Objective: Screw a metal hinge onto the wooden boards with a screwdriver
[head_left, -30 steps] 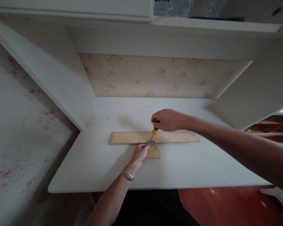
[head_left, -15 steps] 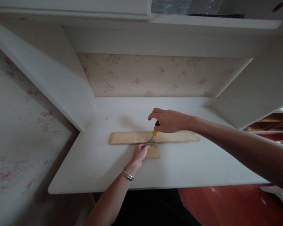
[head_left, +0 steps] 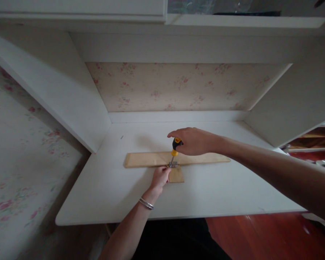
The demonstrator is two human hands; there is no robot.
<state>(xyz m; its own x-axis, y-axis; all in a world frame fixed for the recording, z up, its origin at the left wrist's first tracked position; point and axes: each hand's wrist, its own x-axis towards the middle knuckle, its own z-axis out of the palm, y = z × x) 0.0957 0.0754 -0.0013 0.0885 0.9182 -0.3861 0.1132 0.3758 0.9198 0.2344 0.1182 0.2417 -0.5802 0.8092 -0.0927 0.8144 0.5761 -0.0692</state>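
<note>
Right hand (head_left: 196, 141) grips screwdriver (head_left: 174, 148), tip on metal bracket (head_left: 173, 165) joining wooden strips (head_left: 176, 159) mid-surface (head_left: 219, 191). Left hand (head_left: 160, 177) pinches bracket edge. Advice: keep shaft square, press down, turn slowly.

Desk: I see a white desk top (head_left: 219, 195) inside a white alcove.
Back wall: pale wallpaper (head_left: 178, 86) with small pink flowers.
Above: white shelf (head_left: 233, 22).
Floor: reddish wood floor (head_left: 260, 238), shiny.
Light: soft, dim.
</note>
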